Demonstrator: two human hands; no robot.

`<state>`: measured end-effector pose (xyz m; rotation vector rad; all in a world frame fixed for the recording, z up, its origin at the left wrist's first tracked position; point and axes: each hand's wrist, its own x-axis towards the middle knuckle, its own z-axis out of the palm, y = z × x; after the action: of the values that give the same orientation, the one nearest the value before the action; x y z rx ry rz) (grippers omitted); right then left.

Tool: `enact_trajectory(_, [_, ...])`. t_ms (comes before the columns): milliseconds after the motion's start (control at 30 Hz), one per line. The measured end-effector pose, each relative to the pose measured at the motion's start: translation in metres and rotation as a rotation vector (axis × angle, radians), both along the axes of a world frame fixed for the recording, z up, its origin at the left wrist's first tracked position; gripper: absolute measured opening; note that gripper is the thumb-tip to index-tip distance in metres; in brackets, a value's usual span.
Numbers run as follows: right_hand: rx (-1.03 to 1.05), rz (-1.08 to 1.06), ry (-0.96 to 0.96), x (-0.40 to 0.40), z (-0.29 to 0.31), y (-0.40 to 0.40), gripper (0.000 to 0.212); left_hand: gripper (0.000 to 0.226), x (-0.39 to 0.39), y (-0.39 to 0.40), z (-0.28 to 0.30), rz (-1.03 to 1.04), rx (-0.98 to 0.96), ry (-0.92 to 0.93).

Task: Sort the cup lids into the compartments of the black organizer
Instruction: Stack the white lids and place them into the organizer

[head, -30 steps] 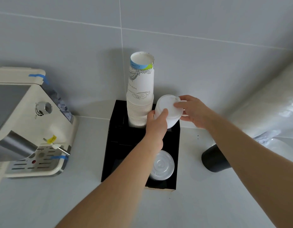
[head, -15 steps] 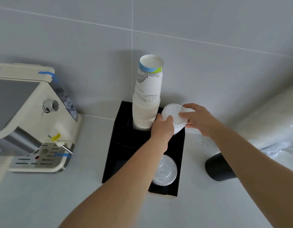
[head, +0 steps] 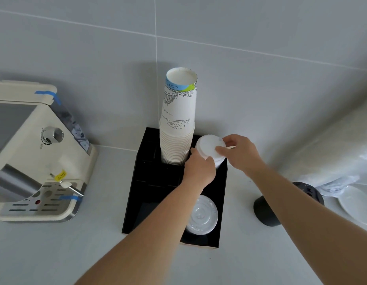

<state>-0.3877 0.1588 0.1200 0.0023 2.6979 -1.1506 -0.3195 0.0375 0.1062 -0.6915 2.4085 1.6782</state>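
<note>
A black organizer (head: pixel 137 194) stands on the counter against the tiled wall. Over its back right compartment I hold a stack of white cup lids (head: pixel 208 148). My left hand (head: pixel 200 169) grips the stack from the near left side, and my right hand (head: pixel 239 153) pinches its far right edge. The lower part of the stack is hidden behind my left hand. In the front right compartment lies a stack of clear flat lids (head: pixel 202 218). A tall stack of paper cups (head: pixel 178 120) stands in the back left compartment, right beside the white lids.
A cream coffee machine (head: pixel 34 153) with a steam wand fills the left side. To the right of the organizer stands a black cylinder (head: pixel 267 210), with white plates (head: pixel 355 204) and a plastic-wrapped bundle (head: pixel 332 153) behind it.
Both hands have held the white lids throughout. The lids have sunk a little toward the back right compartment, and the view has shifted slightly.
</note>
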Motion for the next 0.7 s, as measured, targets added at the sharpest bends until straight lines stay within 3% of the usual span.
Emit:
enact_trajectory(233, [0.054,0.007,0.031,0.009,-0.011,0.002,0.039,0.041,0.017,-0.006,-0.006,-0.132,-0.168,0.077])
enact_trajectory(433, [0.13,0.022,0.059,0.023,-0.016,0.007,0.049,0.039,0.028,-0.008,-0.006,-0.284,-0.44,0.223])
enact_trajectory(700, [0.19,0.113,0.121,0.03,-0.026,0.008,0.044,0.043,0.025,-0.013,-0.012,-0.497,-0.646,0.128])
